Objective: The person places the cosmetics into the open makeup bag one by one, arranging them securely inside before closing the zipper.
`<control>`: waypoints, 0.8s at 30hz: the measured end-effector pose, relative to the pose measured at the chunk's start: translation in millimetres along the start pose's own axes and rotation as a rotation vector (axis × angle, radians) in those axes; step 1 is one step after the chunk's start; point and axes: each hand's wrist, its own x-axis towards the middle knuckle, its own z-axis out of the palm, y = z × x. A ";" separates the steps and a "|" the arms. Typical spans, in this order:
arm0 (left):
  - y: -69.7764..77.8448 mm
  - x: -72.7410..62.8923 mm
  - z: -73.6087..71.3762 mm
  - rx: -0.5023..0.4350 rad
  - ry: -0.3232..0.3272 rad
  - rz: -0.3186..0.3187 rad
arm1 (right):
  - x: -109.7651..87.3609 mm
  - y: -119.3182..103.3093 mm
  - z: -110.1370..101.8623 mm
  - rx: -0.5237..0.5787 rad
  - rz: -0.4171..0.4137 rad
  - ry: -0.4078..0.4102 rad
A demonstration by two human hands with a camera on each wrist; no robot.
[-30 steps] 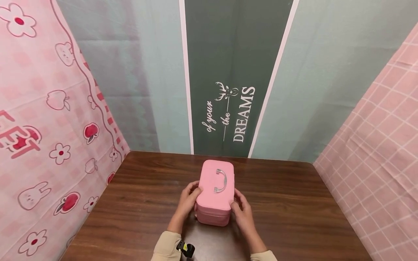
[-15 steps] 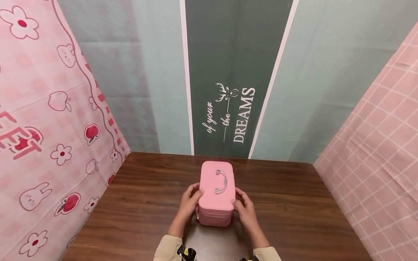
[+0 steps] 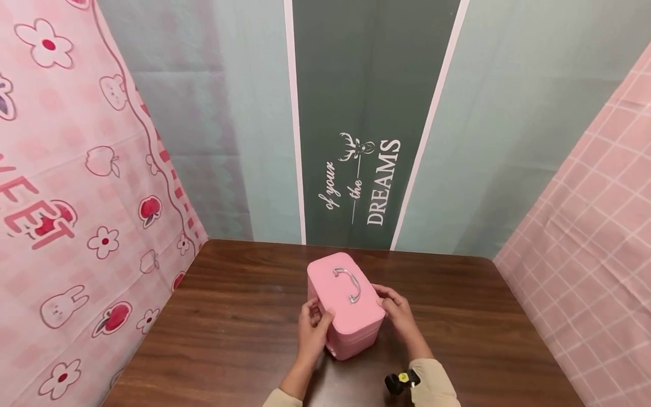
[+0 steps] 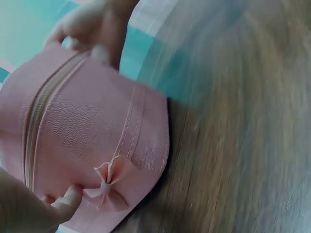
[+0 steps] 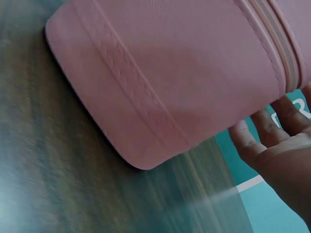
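Note:
A pink cosmetic case (image 3: 346,294) with a silver handle (image 3: 352,285) on its lid stands upright on the table, turned at an angle. My left hand (image 3: 312,333) grips its left side, thumb over the lid's near edge. At the right side my right hand (image 3: 399,314) holds it, thumb by the lid's corner and fingers behind. In the left wrist view a zipper (image 4: 46,107) runs round the case, looking closed, and a pink bow (image 4: 109,184) sits near the left fingers. The right wrist view shows a stitched band low on the case wall; the right fingers (image 5: 267,128) touch the case there.
The brown wooden table (image 3: 244,299) extends on all sides of the case. Behind it hangs a grey-green cloth (image 3: 264,141) with lettering; pink printed cloths close off the left (image 3: 102,198) and right (image 3: 574,226). A small black wrist camera (image 3: 399,382) sits at the right sleeve.
Both hands have turned the case counterclockwise as seen from above, its near end swinging right. My left hand has come nearer and to the right; my right hand has shifted right.

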 end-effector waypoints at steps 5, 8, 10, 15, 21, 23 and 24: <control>-6.4 -1.2 8.8 0.046 0.052 0.015 | 0.4 -21.0 3.7 -0.037 0.013 0.023; -17.7 0.2 9.4 0.065 0.062 0.006 | -2.8 -28.0 7.0 -0.046 0.044 0.032; -21.9 0.8 8.7 0.081 0.061 0.008 | -4.0 -27.8 8.0 -0.044 0.051 0.039; -22.9 7.6 2.5 0.198 0.040 0.071 | -10.9 -18.0 9.8 -0.046 0.030 0.105; -16.9 38.6 -11.8 0.270 0.027 0.161 | -33.6 -6.4 18.2 -0.157 0.002 0.302; -15.0 52.1 -16.3 0.238 0.024 0.158 | -40.7 -5.4 23.5 -0.200 -0.034 0.364; -14.4 58.8 -18.3 0.212 0.022 0.155 | -43.2 -4.7 26.7 -0.211 -0.054 0.394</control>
